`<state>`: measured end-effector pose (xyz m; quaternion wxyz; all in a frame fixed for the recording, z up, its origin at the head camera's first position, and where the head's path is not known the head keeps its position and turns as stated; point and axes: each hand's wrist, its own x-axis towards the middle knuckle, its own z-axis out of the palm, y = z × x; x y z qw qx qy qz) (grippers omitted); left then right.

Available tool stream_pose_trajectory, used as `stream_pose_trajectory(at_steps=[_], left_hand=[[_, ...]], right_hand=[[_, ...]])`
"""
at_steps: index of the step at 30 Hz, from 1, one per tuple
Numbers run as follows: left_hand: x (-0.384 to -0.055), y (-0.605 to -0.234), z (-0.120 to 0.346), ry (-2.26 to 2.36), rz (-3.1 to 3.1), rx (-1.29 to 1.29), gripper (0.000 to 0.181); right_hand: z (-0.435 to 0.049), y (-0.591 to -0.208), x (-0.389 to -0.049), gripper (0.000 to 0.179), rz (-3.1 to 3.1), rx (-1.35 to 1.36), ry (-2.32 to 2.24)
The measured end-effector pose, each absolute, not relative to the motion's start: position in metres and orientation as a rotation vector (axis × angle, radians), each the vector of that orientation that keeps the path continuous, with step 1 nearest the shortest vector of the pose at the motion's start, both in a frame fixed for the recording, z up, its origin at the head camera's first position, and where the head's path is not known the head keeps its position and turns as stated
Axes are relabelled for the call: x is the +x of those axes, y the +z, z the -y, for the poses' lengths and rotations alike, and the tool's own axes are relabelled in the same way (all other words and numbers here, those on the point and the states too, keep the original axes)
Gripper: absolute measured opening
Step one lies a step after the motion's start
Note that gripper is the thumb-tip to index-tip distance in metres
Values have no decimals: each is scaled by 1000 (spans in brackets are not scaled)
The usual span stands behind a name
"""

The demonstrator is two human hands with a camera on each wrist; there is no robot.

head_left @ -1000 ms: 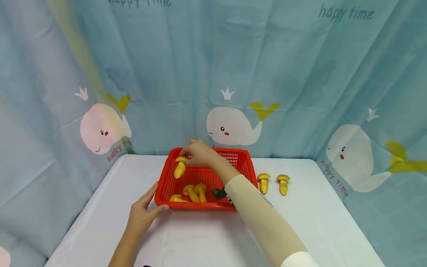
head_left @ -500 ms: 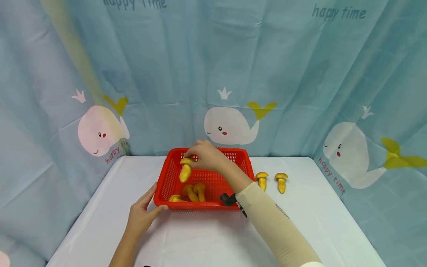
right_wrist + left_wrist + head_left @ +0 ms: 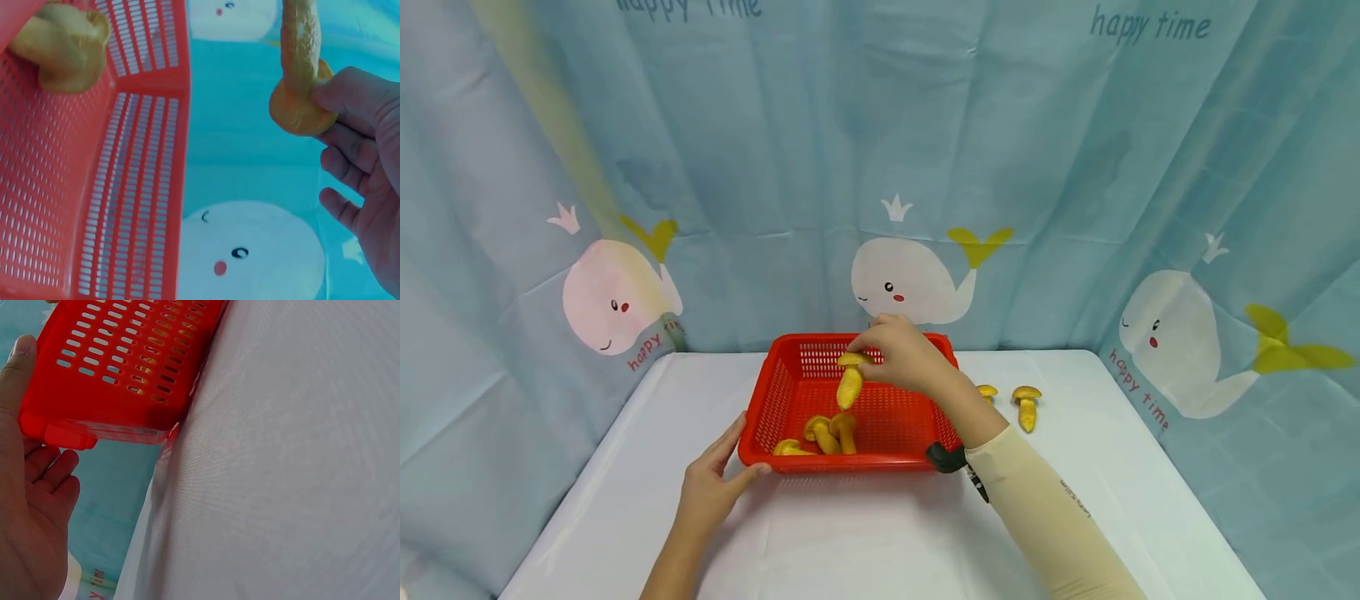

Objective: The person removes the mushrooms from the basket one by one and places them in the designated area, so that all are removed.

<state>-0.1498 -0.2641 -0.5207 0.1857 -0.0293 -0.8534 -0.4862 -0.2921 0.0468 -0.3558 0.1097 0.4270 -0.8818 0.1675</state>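
My right hand [image 3: 904, 354] pinches a yellow mushroom [image 3: 851, 387] near its cap, above the red plastic basket [image 3: 880, 462]. The stem points down in the head view. In the right wrist view, thumb and forefinger grip this mushroom [image 3: 301, 56] while the other fingers are spread loosely. My left hand [image 3: 709, 482] rests at the basket's front left corner, thumb along the front rim and straight fingers against the left side. The left wrist view has its thumb [image 3: 19, 369] touching the basket wall [image 3: 69, 400]. Inside the basket, three mushrooms [image 3: 844, 432] lie at the front left.
Two more mushrooms lie on the white table to the right of the basket; one [image 3: 1027, 408] is in full view, while my right arm partly covers the other [image 3: 987, 391]. A blue curtain [image 3: 805, 275] with printed whales hangs right behind the basket.
My right hand has carried the mushroom to the right, from the basket's left side toward its middle. The left hand keeps its place at the corner. The head view has shifted slightly.
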Motion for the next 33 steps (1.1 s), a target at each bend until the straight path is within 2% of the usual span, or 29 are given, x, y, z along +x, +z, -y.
stream_pose_trajectory(at_steps=[19,33], left_hand=[[-150,-524,264,-1340,2408,-61,87],[-150,-525,266,-1335,2427,-50,89]], right_hand=[[-119,-368,-273,22,2518,1124,581],[-151,-378,-259,25,2477,1013,644]])
